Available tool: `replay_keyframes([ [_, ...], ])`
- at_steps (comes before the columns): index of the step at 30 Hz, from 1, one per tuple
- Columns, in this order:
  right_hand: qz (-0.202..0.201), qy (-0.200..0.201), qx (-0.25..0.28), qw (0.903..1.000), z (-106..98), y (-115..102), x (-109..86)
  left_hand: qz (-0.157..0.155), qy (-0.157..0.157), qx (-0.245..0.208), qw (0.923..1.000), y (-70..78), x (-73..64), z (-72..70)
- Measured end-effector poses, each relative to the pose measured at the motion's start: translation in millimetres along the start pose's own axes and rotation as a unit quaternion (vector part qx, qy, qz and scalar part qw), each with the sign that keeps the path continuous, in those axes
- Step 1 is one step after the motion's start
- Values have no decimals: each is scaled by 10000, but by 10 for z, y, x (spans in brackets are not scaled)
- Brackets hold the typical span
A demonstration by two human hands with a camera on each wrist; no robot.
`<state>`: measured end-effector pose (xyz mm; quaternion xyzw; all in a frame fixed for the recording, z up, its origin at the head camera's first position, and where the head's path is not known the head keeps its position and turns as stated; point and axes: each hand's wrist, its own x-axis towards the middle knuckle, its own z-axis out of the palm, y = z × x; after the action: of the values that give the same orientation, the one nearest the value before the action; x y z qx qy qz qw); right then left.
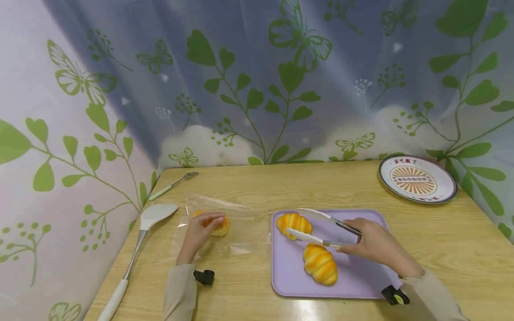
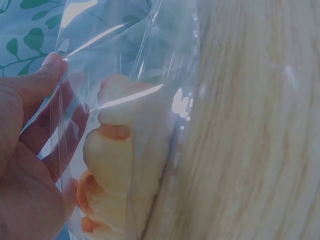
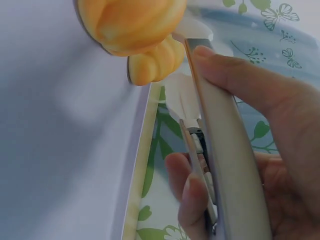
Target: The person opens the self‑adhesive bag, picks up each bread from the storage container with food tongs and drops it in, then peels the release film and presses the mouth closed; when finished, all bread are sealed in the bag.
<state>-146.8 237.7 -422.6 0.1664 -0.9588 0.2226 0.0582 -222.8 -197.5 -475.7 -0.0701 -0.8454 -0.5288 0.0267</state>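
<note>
My left hand (image 1: 205, 225) pinches the film of a clear plastic bag (image 1: 245, 223) on the table's left half. Inside the bag lies a croissant (image 2: 112, 165), partly covered by the hand in the head view. My right hand (image 1: 373, 240) grips metal tongs (image 3: 225, 150) with white tips, held over a lilac tray (image 1: 289, 285). The tips are spread around a croissant (image 1: 295, 225) at the tray's far left corner. Nearer to me on the same tray lies a second croissant (image 1: 320, 264), just below the tongs in the head view.
Left of the bag lie a long-handled spatula (image 1: 156, 214) and, farther back, a small fork-like utensil (image 1: 174, 185) with a pale green handle. A patterned plate (image 1: 417, 179) stands at the back right. A printed curtain (image 1: 257, 89) hangs behind the wooden table (image 1: 321, 183).
</note>
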Motion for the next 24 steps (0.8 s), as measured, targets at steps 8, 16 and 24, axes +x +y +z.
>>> replay_keyframes([
  [8,-200,-52,-37,9998,0,24,-3,172,63,-28,9998,-30,-20,1],
  [16,-88,-27,2,10000,-13,-66,76,142,76,-133,9998,-19,-22,-29],
  [24,-6,-457,388,9982,85,-282,184,-22,-46,-99,9999,249,-93,-70],
])
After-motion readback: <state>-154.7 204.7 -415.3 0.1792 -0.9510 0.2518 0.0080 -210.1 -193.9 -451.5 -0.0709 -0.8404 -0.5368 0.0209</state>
